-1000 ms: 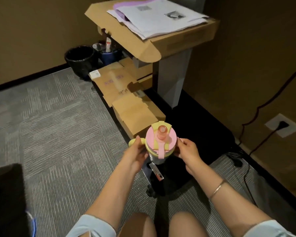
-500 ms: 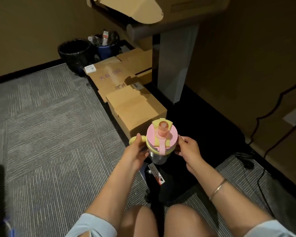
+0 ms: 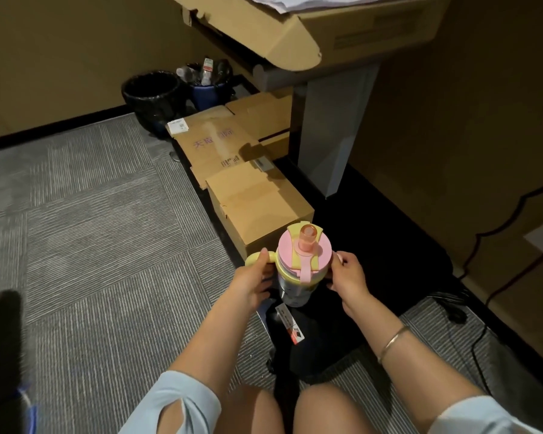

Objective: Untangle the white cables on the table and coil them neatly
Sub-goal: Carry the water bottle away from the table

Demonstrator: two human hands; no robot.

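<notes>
I hold a drinking bottle (image 3: pixel 297 286) with a pink and yellow lid (image 3: pixel 304 250) upright above a black bag on the floor. My left hand (image 3: pixel 253 281) grips its yellow side handle (image 3: pixel 254 257). My right hand (image 3: pixel 347 275) grips the lid's right side. No white cables are in view. The table (image 3: pixel 298 36) shows only as its front edge at the top, with papers on it.
Cardboard boxes (image 3: pixel 251 198) lie on the grey carpet in front of the bottle, beside the grey table leg (image 3: pixel 333 126). A black bin (image 3: pixel 152 95) and a blue bin stand by the wall. Dark cords (image 3: pixel 480 333) run along the floor at right.
The view has tipped a little upward, so more of the table edge shows. Both hands still hold the bottle in much the same place.
</notes>
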